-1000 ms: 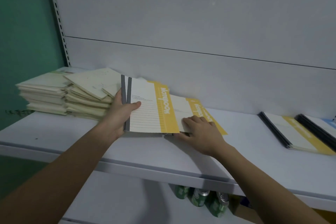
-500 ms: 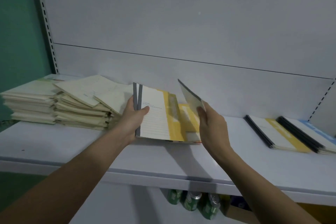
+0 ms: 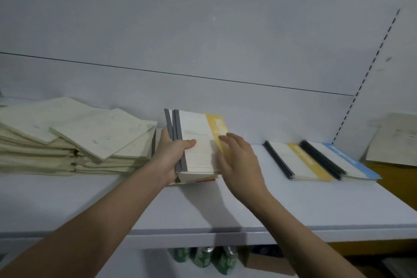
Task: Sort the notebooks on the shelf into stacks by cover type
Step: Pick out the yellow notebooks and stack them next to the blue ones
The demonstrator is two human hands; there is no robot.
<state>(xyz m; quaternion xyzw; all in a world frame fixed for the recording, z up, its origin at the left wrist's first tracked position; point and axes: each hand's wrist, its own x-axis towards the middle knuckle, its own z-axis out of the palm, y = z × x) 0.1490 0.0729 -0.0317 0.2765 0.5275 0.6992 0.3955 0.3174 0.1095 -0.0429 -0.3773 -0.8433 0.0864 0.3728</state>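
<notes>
My left hand (image 3: 173, 156) grips a small bundle of yellow-banded notebooks (image 3: 195, 133) by their grey spines, tilted up off the white shelf (image 3: 225, 205). Thumb lies across the top cover. My right hand (image 3: 239, 160) rests with loosely spread fingers on the yellow band at the bundle's right side. More notebooks lie flat under the bundle. To the right sit a yellow-banded stack (image 3: 297, 160) and a blue-banded stack (image 3: 338, 160), both with black spines. Piles of cream-covered notebooks (image 3: 74, 142) fill the left of the shelf.
A cream sheet or notebook (image 3: 397, 140) lies on a brown surface past the shelf's right end. Green cans (image 3: 203, 257) stand on the level below the shelf edge. A slotted upright (image 3: 370, 70) runs up the back panel at right.
The right hand lifted a single notebook half a second ago; now it lies against the bundle held by the left hand. The view has shifted right.
</notes>
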